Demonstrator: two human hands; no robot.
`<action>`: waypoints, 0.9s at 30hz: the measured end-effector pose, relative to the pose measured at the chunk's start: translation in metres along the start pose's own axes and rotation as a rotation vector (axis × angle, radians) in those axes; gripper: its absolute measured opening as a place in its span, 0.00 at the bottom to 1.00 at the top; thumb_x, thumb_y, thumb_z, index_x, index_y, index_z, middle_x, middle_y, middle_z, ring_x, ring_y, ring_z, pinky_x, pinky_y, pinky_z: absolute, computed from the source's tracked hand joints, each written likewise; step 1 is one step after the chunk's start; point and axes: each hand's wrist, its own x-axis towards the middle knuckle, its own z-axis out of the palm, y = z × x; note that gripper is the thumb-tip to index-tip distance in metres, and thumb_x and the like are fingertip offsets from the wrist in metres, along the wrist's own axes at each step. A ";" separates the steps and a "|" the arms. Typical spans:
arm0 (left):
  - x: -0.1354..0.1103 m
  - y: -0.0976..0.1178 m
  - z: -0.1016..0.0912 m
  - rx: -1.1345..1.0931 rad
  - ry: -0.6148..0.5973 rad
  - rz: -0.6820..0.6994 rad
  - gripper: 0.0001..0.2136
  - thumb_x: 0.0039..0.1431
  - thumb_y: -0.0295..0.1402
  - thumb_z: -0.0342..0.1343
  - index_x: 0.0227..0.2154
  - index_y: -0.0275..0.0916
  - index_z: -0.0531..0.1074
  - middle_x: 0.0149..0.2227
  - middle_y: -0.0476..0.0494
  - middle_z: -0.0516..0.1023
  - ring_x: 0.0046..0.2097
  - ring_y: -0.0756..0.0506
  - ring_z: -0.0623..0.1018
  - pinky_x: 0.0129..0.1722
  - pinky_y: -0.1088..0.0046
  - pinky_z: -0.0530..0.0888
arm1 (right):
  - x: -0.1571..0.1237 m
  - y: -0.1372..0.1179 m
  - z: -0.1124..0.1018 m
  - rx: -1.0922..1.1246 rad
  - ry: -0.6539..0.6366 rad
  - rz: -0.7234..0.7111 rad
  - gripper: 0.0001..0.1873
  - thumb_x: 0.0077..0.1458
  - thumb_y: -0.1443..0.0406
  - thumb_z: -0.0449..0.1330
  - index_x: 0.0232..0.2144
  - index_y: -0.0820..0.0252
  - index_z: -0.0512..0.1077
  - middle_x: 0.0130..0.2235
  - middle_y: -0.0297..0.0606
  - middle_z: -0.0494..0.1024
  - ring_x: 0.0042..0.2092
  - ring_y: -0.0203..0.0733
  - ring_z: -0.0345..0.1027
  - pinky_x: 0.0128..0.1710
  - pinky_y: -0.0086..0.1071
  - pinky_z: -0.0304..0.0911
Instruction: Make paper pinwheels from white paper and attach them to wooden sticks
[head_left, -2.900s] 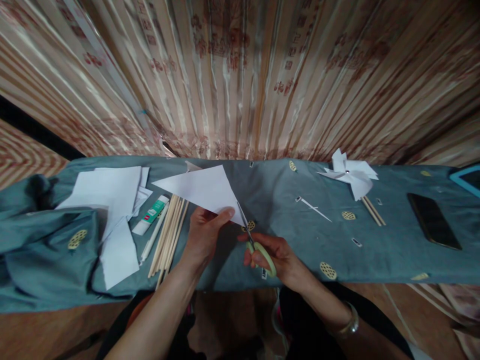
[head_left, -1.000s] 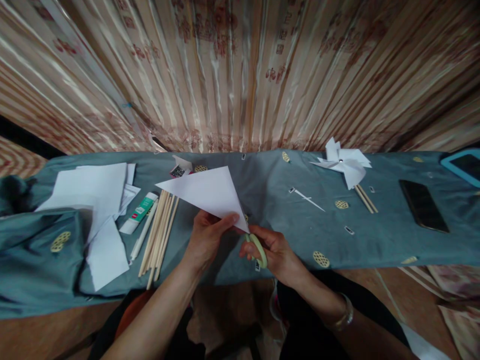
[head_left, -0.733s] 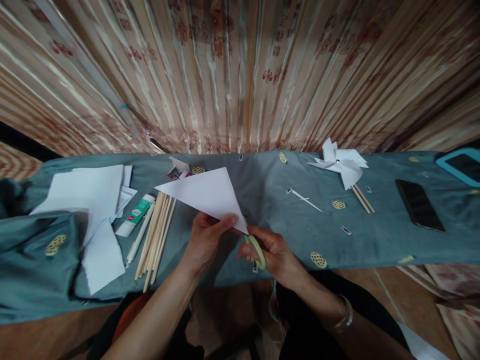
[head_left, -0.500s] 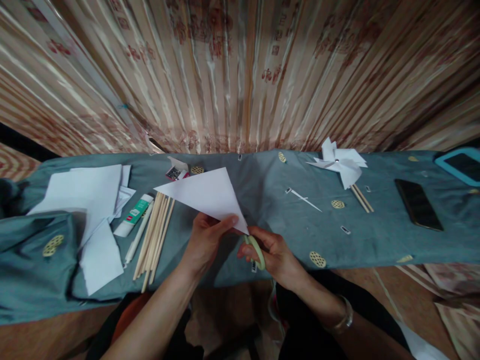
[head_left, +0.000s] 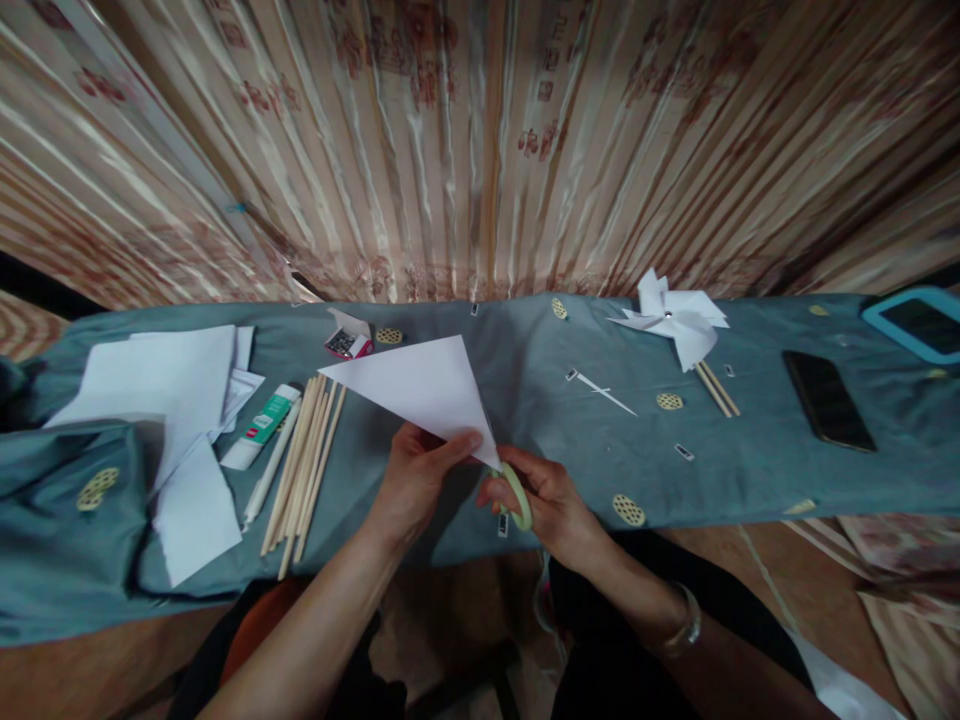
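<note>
My left hand (head_left: 414,480) pinches the lower corner of a folded white paper triangle (head_left: 416,385), holding it above the teal cloth. Right beside it, my right hand (head_left: 541,497) grips green-handled scissors (head_left: 516,492). The scissor blades are hidden behind the paper's lower corner. Both hands hover near the table's front edge.
A bundle of wooden sticks (head_left: 304,460), a glue stick (head_left: 260,428) and a white pen lie left of my hands, with loose white sheets (head_left: 161,385) beyond. A small open box (head_left: 345,340) sits behind. A finished paper pinwheel (head_left: 675,322), a phone (head_left: 827,398) and a tablet (head_left: 916,322) lie right.
The scissors moved up into the paper's lower corner, so their blades, visible earlier, are now hidden behind it. My left hand keeps its pinch on the triangle.
</note>
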 end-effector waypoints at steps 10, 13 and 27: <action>-0.002 -0.006 0.006 -0.008 -0.005 -0.026 0.14 0.34 0.29 0.73 0.26 0.33 0.78 0.27 0.46 0.81 0.28 0.50 0.76 0.30 0.75 0.75 | -0.007 0.001 -0.005 -0.054 0.021 0.027 0.19 0.51 0.50 0.64 0.36 0.58 0.74 0.26 0.32 0.77 0.27 0.33 0.68 0.26 0.26 0.62; -0.002 -0.007 0.007 -0.005 -0.020 -0.041 0.14 0.33 0.29 0.73 0.26 0.33 0.78 0.26 0.46 0.80 0.27 0.51 0.76 0.28 0.77 0.74 | -0.008 0.000 -0.008 -0.052 0.026 0.029 0.19 0.51 0.50 0.64 0.37 0.58 0.74 0.28 0.32 0.78 0.28 0.34 0.69 0.27 0.26 0.63; 0.000 -0.009 0.012 0.004 -0.047 -0.083 0.14 0.32 0.29 0.73 0.26 0.33 0.78 0.25 0.46 0.79 0.26 0.51 0.75 0.27 0.77 0.73 | -0.009 -0.005 -0.013 -0.056 0.027 0.003 0.18 0.52 0.50 0.63 0.35 0.57 0.74 0.24 0.30 0.74 0.27 0.34 0.67 0.26 0.26 0.62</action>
